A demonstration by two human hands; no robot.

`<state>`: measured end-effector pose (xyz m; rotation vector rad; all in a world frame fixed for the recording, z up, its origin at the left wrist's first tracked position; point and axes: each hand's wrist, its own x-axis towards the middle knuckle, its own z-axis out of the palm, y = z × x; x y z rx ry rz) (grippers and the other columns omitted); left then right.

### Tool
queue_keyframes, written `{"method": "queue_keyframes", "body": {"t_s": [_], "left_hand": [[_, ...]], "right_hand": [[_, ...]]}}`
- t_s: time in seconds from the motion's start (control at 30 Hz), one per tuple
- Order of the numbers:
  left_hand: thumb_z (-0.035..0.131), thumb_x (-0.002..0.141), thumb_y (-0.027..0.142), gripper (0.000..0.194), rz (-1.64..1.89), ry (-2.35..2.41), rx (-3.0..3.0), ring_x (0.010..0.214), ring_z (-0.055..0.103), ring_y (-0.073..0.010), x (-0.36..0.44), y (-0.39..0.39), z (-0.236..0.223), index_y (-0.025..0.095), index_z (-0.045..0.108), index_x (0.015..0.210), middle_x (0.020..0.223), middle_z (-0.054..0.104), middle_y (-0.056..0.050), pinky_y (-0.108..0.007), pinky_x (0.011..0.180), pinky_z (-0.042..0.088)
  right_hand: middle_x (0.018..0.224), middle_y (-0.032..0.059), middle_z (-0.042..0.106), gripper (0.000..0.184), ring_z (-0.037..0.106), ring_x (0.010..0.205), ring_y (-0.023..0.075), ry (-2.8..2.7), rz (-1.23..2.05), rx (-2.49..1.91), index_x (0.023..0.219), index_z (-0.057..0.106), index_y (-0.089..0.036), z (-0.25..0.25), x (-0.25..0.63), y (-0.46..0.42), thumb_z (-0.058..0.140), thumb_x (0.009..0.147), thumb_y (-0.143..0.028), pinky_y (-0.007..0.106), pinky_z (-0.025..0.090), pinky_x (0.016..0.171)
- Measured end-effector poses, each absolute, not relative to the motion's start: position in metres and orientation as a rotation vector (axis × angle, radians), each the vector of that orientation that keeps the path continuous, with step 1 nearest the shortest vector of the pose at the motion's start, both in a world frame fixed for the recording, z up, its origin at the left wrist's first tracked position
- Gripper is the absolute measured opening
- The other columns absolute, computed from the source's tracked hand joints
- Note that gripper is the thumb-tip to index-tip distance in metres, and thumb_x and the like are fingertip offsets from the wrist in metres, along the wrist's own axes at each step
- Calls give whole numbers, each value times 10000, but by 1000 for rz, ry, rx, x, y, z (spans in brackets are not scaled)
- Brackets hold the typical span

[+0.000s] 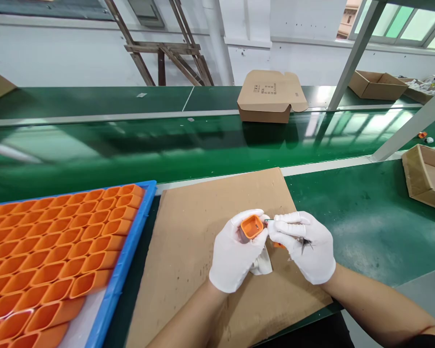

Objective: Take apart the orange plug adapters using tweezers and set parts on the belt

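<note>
My left hand (237,253), in a white glove, is closed around a small orange square-mouthed plastic housing (252,227), its open end facing up. Close against it on the right, my gloved right hand (302,246) pinches a tiny thin piece at the housing's edge, too small to name. Several dark, pointed metal bits (305,243) stick out between the fingers of that hand. Below the two hands, a crumpled white piece (263,263) rests on the cardboard sheet (188,241). Another orange bit (278,245) shows partly under my right hand.
At the left, a blue tray (130,246) holds rows of orange housings (58,237). Beyond the cardboard runs a green conveyor belt (166,154). A brown carton (271,94) stands at the back; an open box (427,176) sits at the right, near a slanted metal post (413,123).
</note>
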<state>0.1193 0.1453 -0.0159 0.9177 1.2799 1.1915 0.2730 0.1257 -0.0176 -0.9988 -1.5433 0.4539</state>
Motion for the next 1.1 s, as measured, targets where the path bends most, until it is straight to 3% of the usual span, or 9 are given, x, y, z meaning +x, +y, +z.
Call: {"method": "queue_keyframes", "body": {"t_s": [0.13,0.3,0.47,0.57,0.67,0.73,0.8,0.97,1.1], "left_hand": [[842,581,254,415,1229,1230,934,844,735,-225,119,147,-16,188,686,959,874,762,-45,-347,758,623],[840,579,250,412,1198,1213,902,821,736,-209,119,147,-16,184,688,956,887,770,-48,-325,744,625],[819,588,240,398,1211,1214,923,819,737,-217,117,145,-14,189,695,963,877,769,-46,-322,718,625],[822,603,253,405,1191,1226,961,871,741,-233,116,146,-12,186,710,986,915,767,-59,-355,794,631],[796,692,302,468,1136,1163,1046,967,733,-245,113,148,-15,218,706,1143,1135,725,-83,-397,856,633],[743,762,292,498,1149,1191,1194,1032,710,-233,110,151,-21,280,678,1256,1264,642,-70,-391,871,632],[690,806,244,539,1159,1267,1389,1048,689,-206,106,153,-27,339,640,1334,1253,595,-46,-366,882,625],[670,845,172,610,1113,1287,1710,990,683,-185,96,155,-38,359,566,1417,1129,634,-33,-320,834,626],[725,800,114,473,1278,1260,1879,948,697,-196,92,154,-38,311,679,1228,1117,680,-45,-297,744,631]], "right_hand": [[996,34,761,328,731,964,231,-1576,460,-978,1173,745,-354,-22,275,127,758,878,-211,380,655,824],[1308,93,640,385,743,1013,229,-1599,569,-871,1347,638,-348,-32,278,125,609,986,-215,371,672,818],[1145,78,738,561,730,1014,242,-1694,376,-976,1414,572,-331,-27,279,128,763,888,-281,380,648,846],[1063,45,770,406,741,932,198,-1664,377,-1001,1286,658,-317,-25,279,130,742,899,-227,329,644,800],[1081,44,769,249,748,955,200,-1466,493,-1079,1157,710,-283,-26,277,132,724,911,-249,334,640,819],[1118,53,762,223,748,985,201,-1255,636,-1161,1154,698,-265,-25,276,134,695,935,-304,337,638,833],[1148,61,753,245,740,1007,203,-1079,748,-1193,1164,675,-254,-23,275,137,669,950,-373,332,638,812],[1042,54,752,283,608,588,107,-1143,767,-1307,1149,700,-247,-21,276,139,699,917,-408,255,524,469],[994,17,741,308,575,568,89,-1364,547,-1156,1206,689,-289,-27,279,135,724,903,-249,305,590,593]]}}
